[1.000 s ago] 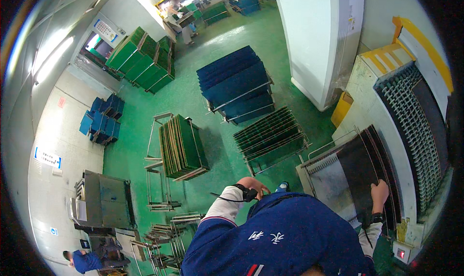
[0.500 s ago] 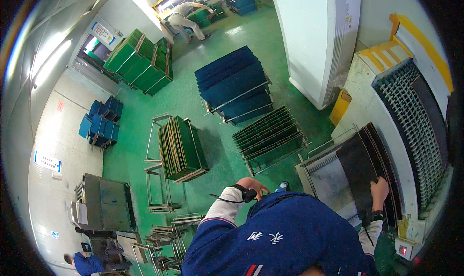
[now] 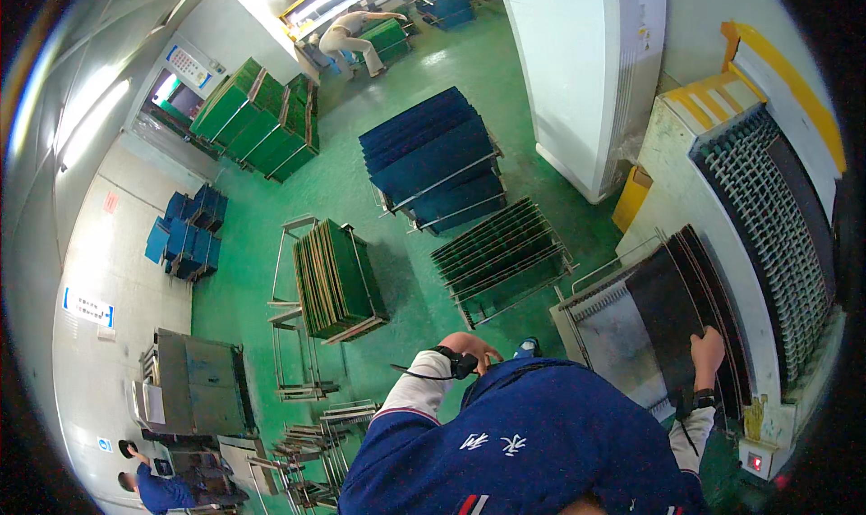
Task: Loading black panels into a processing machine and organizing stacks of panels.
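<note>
My right hand (image 3: 707, 349) is closed on the upper edge of a thin dark panel (image 3: 661, 309). The panel stands in a metal rack (image 3: 591, 289) beside a roller machine, with more dark panels close behind it on the right. Near the front of my blue jacket, my left hand (image 3: 473, 345) is held with its fingers curled inward. Its fingertips are partly hidden, and I cannot make out anything in them. A black band with a cable (image 3: 462, 363) is around my left wrist, and another black band (image 3: 698, 401) is on the right one.
The roller machine (image 3: 767, 217) stands at the right, by a tall white cabinet (image 3: 600, 73). Ahead are racks of green boards (image 3: 496, 258) and blue boards (image 3: 433, 159). Bare metal racks (image 3: 311, 452) crowd the lower left. Two people (image 3: 352, 41), (image 3: 167, 490) work farther off.
My hands keep nearly the same place and grip. The far person now stretches an arm to the right over a green rack. At the lower left, the other person has raised a dark object.
</note>
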